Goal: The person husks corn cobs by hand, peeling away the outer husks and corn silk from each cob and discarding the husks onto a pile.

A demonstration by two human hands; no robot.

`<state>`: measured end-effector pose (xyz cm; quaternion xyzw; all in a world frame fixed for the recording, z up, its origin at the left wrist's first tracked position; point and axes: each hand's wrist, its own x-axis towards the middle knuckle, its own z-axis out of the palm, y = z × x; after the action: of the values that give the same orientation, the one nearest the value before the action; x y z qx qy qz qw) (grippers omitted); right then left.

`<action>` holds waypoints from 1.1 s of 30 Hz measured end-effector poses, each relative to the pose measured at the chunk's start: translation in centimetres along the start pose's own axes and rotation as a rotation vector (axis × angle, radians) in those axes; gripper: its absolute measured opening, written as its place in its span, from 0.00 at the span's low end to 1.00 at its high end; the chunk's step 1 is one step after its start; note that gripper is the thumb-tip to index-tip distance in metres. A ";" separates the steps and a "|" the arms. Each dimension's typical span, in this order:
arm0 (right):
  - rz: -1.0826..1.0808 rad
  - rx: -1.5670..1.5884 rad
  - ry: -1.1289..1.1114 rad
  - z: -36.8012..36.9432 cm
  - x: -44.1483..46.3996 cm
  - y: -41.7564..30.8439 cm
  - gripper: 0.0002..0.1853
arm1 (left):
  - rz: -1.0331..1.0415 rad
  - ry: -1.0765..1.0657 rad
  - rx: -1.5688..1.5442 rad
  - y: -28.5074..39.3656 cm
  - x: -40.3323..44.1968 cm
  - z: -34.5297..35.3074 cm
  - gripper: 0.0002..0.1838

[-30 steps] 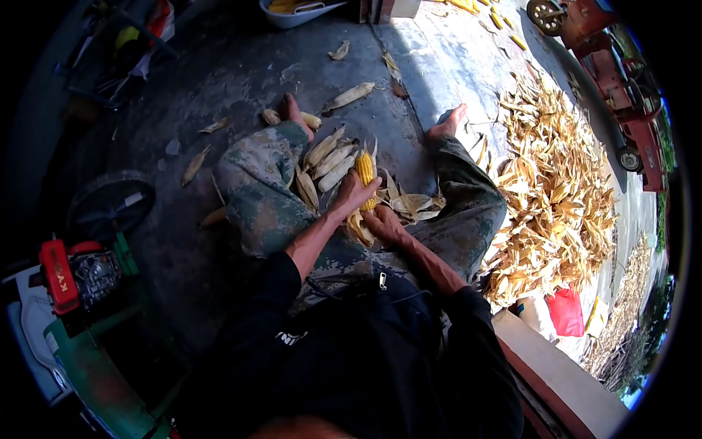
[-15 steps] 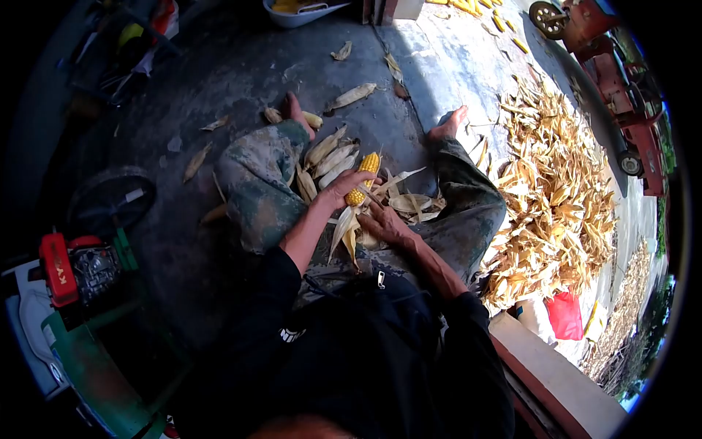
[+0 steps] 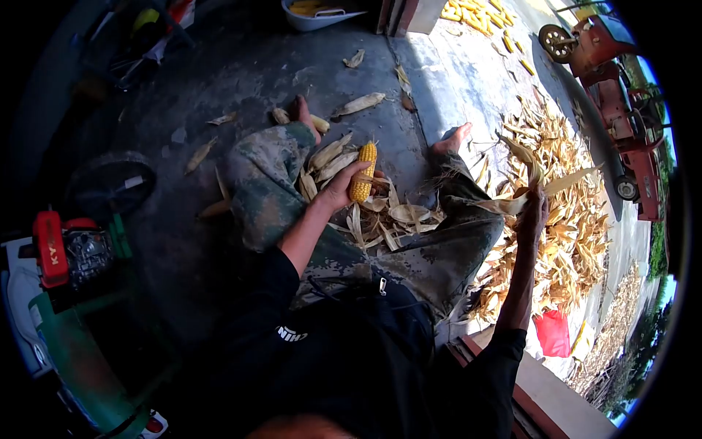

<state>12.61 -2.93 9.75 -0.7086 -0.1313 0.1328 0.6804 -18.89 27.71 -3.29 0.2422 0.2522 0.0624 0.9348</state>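
Observation:
My left hand is wrapped round the lower part of a bare yellow corn cob, held upright between my knees. Out to the right, my right hand grips a dry corn husk, its leaves sticking out several ways above the husk pile. Several ears still in their husks lie just left of the cob. Loose husk leaves are strewn on the floor between my legs, in front of my lap.
A pale basin with yellow cobs stands at the far edge. More cobs lie in the sun at upper right. A red vehicle is beyond the pile. At left stands a green machine with a red engine.
My right hand has moved from the cob out to the right, carrying the husk pulled from it. My left hand still holds the cob, now bare. The view has shifted slightly.

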 end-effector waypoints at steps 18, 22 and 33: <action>0.378 -0.234 -0.827 18.4 -10.1 8.8 0.26 | 0.348 0.037 0.953 -4.3 0.6 0.7 0.40; 0.276 -0.247 -0.778 20.9 -11.9 12.1 0.21 | 0.478 0.050 1.044 -6.2 2.2 -3.0 0.38; 0.675 0.344 -0.592 18.2 -12.1 13.3 0.16 | 0.348 0.084 0.467 -6.7 2.4 -0.8 0.16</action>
<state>-5.30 9.05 -4.18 -0.5207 -0.0583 0.5621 0.6400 -17.23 22.74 -8.19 0.4877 0.2530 0.1718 0.8177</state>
